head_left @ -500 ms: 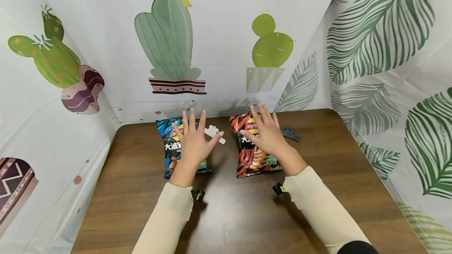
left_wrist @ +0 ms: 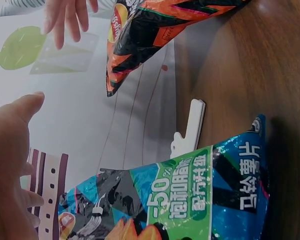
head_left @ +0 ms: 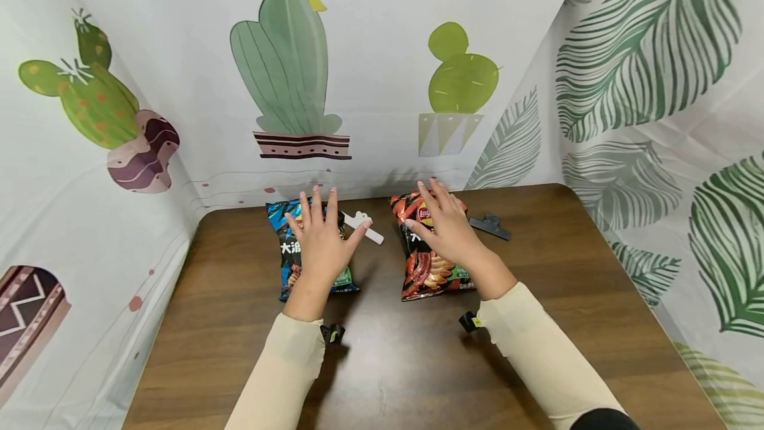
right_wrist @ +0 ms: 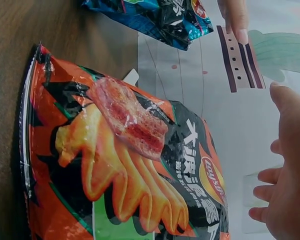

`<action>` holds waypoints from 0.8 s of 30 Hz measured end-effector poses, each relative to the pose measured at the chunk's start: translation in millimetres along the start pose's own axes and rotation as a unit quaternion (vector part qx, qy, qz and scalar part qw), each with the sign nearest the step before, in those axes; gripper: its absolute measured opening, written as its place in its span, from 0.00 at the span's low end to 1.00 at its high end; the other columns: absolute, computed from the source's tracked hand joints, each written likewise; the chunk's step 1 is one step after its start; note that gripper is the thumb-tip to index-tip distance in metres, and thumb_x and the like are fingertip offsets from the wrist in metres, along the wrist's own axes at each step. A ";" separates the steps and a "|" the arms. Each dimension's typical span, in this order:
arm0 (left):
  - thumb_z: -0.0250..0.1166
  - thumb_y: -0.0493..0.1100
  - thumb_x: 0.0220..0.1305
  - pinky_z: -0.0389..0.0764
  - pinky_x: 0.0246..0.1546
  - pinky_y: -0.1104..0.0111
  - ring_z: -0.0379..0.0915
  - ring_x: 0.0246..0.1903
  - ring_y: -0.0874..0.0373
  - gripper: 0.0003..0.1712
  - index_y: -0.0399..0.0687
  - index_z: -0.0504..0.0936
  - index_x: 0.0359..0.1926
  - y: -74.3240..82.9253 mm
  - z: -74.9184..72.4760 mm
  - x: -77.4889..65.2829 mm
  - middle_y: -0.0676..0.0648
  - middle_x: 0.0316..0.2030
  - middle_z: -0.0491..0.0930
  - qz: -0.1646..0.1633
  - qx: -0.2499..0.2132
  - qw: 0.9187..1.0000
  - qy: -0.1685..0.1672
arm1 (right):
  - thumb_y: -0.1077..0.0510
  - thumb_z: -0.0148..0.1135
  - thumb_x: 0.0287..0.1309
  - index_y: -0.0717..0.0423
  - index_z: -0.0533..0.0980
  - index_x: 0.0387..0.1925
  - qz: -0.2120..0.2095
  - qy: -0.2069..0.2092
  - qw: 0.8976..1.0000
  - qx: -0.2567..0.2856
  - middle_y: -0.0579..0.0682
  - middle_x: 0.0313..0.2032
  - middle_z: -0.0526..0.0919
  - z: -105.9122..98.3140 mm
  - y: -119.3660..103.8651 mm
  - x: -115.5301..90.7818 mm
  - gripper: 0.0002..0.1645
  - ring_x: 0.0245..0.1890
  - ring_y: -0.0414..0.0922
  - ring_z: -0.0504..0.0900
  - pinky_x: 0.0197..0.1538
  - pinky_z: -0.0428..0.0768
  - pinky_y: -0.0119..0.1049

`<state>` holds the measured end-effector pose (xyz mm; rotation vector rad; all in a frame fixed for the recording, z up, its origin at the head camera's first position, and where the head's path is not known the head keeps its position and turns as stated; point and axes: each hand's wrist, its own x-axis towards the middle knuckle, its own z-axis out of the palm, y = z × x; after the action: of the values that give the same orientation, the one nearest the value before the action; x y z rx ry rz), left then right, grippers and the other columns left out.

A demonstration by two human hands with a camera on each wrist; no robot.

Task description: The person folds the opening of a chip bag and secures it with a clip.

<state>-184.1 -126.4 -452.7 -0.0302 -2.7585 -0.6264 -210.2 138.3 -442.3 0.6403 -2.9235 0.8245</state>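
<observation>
A blue Lay's chip bag (head_left: 290,265) lies face up on the left of the table. My left hand (head_left: 322,247) hovers over it, fingers spread and straight, holding nothing. To the right is a red-and-black Lay's chip bag (head_left: 420,269), printed with wavy chips and meat. Over that bag hangs my right hand (head_left: 451,229), also spread and empty. The left wrist view shows the left hand (left_wrist: 10,150) raised above the blue bag (left_wrist: 185,195); in the right wrist view the right hand (right_wrist: 295,165) is off the red bag (right_wrist: 125,150).
A white clip (head_left: 371,232) lies between the bags, and a dark grey clip (head_left: 493,226) lies right of the red bag. The brown wooden table (head_left: 382,363) ends at a cloth backdrop (head_left: 382,52) printed with cacti and leaves.
Both hands have shifted slightly to the left above the bags. The bags and clips stay where they were on the table; the head view has moved a little.
</observation>
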 end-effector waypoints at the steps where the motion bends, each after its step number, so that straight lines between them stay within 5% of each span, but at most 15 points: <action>1: 0.62 0.74 0.61 0.29 0.71 0.29 0.23 0.81 0.40 0.57 0.57 0.48 0.81 -0.7 -0.8 -0.8 0.40 0.81 0.42 -0.004 -0.002 1.000 0.000 | 0.33 0.50 0.72 0.43 0.40 0.82 0.001 -0.002 1.000 0.003 0.56 0.82 0.39 0.8 -0.3 -0.4 0.50 0.82 0.57 0.37 0.78 0.42 0.64; 8: 0.58 0.75 0.63 0.30 0.73 0.32 0.24 0.81 0.42 0.57 0.58 0.44 0.82 -10.3 -2.7 -8.4 0.40 0.81 0.43 -0.022 -0.027 0.999 0.023 | 0.33 0.47 0.73 0.44 0.43 0.82 -0.015 -0.006 1.000 0.009 0.58 0.81 0.44 8.0 -3.5 -0.2 0.47 0.81 0.60 0.44 0.78 0.44 0.64; 24: 0.61 0.62 0.70 0.37 0.73 0.32 0.40 0.79 0.35 0.44 0.40 0.62 0.75 -25.4 1.4 -27.2 0.34 0.76 0.55 -0.019 -0.085 0.986 0.142 | 0.38 0.47 0.76 0.52 0.55 0.79 -0.064 -0.005 0.996 0.067 0.56 0.79 0.53 18.8 -15.5 -13.3 0.40 0.79 0.59 0.54 0.76 0.52 0.65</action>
<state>-160.9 -147.4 -472.8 0.0672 -2.4323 -0.8076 -190.5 121.8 -452.7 0.8322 -2.8176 1.0114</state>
